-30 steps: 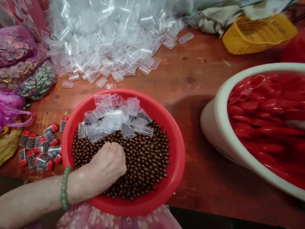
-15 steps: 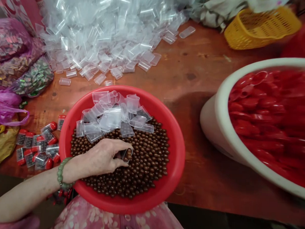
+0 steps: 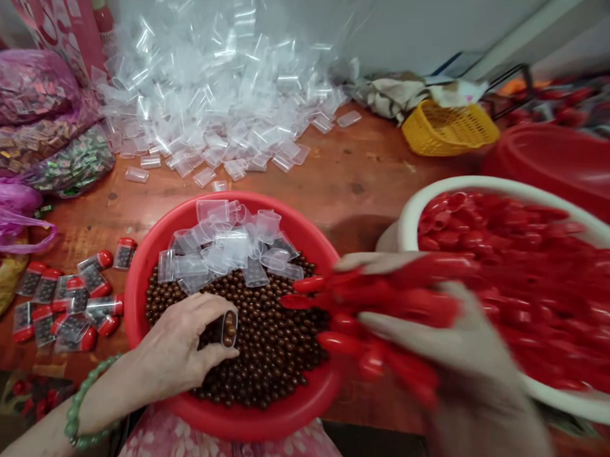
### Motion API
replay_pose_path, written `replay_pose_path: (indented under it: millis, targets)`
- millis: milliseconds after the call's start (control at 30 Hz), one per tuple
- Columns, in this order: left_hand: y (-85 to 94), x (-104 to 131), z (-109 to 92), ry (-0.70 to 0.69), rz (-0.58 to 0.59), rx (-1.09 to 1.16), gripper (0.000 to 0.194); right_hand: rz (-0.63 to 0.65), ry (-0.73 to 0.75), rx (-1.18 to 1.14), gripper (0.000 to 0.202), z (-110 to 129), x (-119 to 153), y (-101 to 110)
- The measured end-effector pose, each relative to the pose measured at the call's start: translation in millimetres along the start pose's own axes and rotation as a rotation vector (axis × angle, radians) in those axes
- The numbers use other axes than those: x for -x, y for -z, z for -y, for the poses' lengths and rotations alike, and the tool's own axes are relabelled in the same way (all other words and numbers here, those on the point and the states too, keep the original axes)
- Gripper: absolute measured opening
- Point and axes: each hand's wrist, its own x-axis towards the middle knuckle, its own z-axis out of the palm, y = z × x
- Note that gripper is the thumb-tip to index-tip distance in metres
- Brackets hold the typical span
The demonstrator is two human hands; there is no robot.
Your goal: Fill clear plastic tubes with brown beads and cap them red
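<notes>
My left hand (image 3: 181, 344), with a green bead bracelet at the wrist, is closed around a small clear plastic cup (image 3: 226, 339). Brown balls show in the cup's mouth, which faces right. Below it lies a heap of shiny brown balls (image 3: 275, 347) in a red basin (image 3: 139, 269). Empty clear cups (image 3: 217, 245) are piled on the balls at the basin's far side. Smeared by motion, my right hand (image 3: 465, 354) grips a handful of red caps (image 3: 382, 301) over the basin's right edge.
A white tub (image 3: 408, 222) of red caps stands right. Behind spreads a big pile of clear cups (image 3: 214, 99). Filled, red-capped cups (image 3: 75, 297) lie left, near bags of small packets (image 3: 34, 92). A yellow basket (image 3: 448, 130) and red basin (image 3: 562, 164) sit back right.
My right hand has come into view with a bunch of red caps. My left hand has drawn slightly left with the cup. The view has shifted, showing more of the right side.
</notes>
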Motion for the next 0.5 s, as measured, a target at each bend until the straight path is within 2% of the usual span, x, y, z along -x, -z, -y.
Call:
replay_pose_path:
  millis: [67,167,267,500]
  targets:
    - [-3.2,4.8,2.9,-0.001,0.004,-0.024,0.031,0.049,-0.186,-0.220,0.032,-0.8,-9.8,-23.7]
    - [-8.7,7.6,7.7,-0.022,0.016,-0.062,0.032,0.005,-0.341,-0.282,0.036,-9.9,-20.6,-44.7]
    - [-12.2,6.4,11.1,-0.045,0.029,-0.086,0.029,-0.027,-0.356,-0.250,0.040,-15.4,-31.5,-49.6]
    - [-12.1,4.2,12.1,-0.071,-0.012,-0.039,0.027,0.030,-0.357,-0.200,0.035,-16.8,-67.2,-60.6]
